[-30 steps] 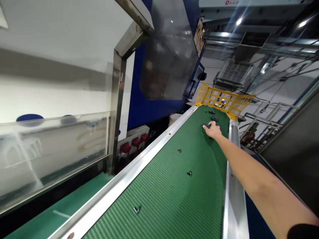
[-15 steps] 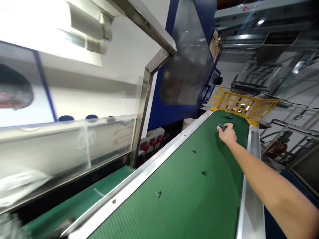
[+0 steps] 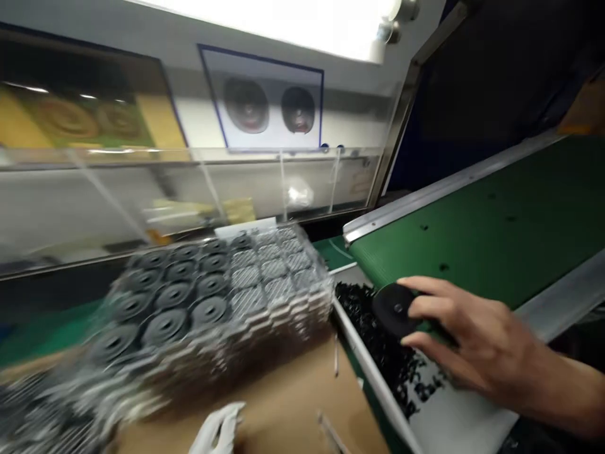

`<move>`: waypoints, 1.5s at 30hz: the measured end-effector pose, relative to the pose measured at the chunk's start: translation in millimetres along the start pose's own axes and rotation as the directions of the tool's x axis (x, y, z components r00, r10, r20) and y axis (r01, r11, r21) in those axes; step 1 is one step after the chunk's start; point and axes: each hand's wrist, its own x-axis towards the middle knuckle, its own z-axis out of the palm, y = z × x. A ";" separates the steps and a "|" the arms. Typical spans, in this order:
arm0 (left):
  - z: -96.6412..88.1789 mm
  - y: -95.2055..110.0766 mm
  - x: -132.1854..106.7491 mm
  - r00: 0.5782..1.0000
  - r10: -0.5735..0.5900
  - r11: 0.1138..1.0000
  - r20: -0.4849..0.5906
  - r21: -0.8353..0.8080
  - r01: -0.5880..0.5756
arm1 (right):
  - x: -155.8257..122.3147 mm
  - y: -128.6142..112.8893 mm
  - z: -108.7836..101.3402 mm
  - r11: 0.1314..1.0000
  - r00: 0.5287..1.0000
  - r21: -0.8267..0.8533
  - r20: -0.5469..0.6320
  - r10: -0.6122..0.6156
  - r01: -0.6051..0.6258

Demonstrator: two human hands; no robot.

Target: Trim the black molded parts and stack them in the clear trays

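Note:
Between the fingers and thumb of my right hand (image 3: 477, 334) is a black round disc-shaped part (image 3: 396, 309) with a small hole near its centre. My hand is above a white tray (image 3: 454, 413) of small black pieces (image 3: 366, 315), just in front of the green conveyor belt (image 3: 501, 227). Part of what the fingers grip is hidden behind them. To the left lies a stack of clear plastic trays (image 3: 269, 277), the top one filled on its left side with dark round parts (image 3: 174, 295). My left hand is out of view.
Small dark pieces (image 3: 443, 268) lie on the belt. Brown cardboard (image 3: 283, 391) is in front of the tray stack, bearing a white object (image 3: 218, 429) I cannot identify and a thin metal tool (image 3: 331, 432). A clear divided rack (image 3: 246, 189) runs along the back.
The view has swung left from along the belt to the trays and cardboard. My right hand has come back from the far end of the belt with the dark part.

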 end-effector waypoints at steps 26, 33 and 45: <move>-112.7 -92.7 -270.8 0.635 0.728 0.578 0.258 0.267 -0.771 | -208.9 -324.6 204.1 -0.478 0.660 0.653 0.728 0.182 -0.588; -114.4 -115.7 -256.9 0.823 0.567 0.820 0.031 0.080 -0.567 | -176.6 -310.8 226.7 -0.070 0.633 0.637 0.770 0.078 -0.767; -125.0 -36.9 -214.3 0.965 -0.255 0.701 0.054 -0.678 0.223 | -148.4 -244.1 290.2 0.566 0.753 0.498 0.424 0.502 -0.657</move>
